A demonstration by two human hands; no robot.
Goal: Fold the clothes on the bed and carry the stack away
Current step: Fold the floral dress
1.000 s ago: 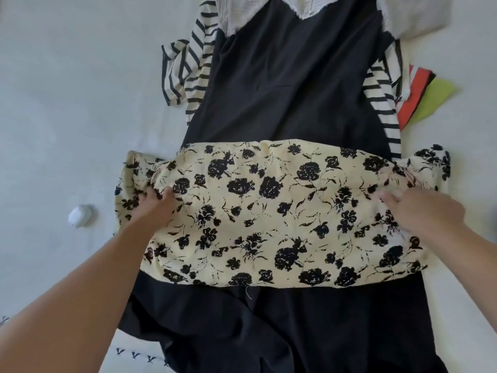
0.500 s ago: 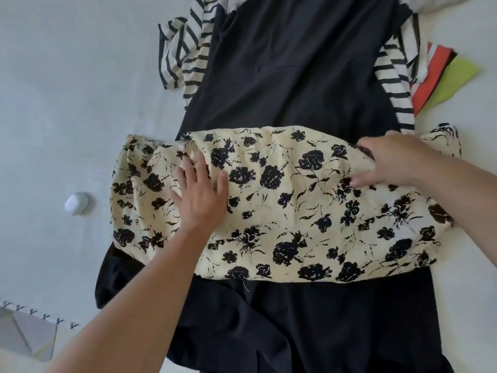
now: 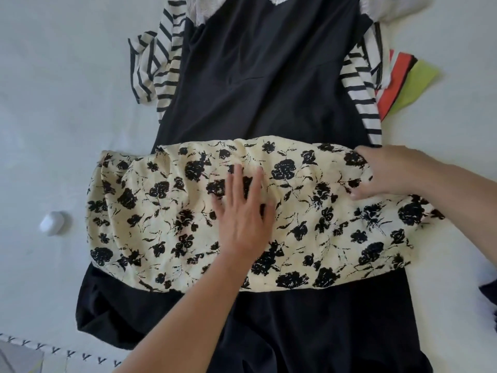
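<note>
No readable writing. Left hand [image 3: 243, 211] lying flat, fingers spread, pressing floral cloth [image 3: 336, 224] mid-panel. Right hand [image 3: 387, 170] gripping cloth's right end, fingers curled. Cloth lying across black garment [image 3: 269, 76] on bed [image 3: 53, 103].

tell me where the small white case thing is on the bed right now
In the head view the small white case lies on the white bedsheet at the left, apart from the clothes, just left of the floral garment.

Soft, even daylight fills the view, bright on the white bed [image 3: 53, 117] with only faint shadows. The wide lens bends the edges and stretches the corners. Detail is slightly soft throughout, and the black garment [image 3: 269, 76] shows little texture.
</note>
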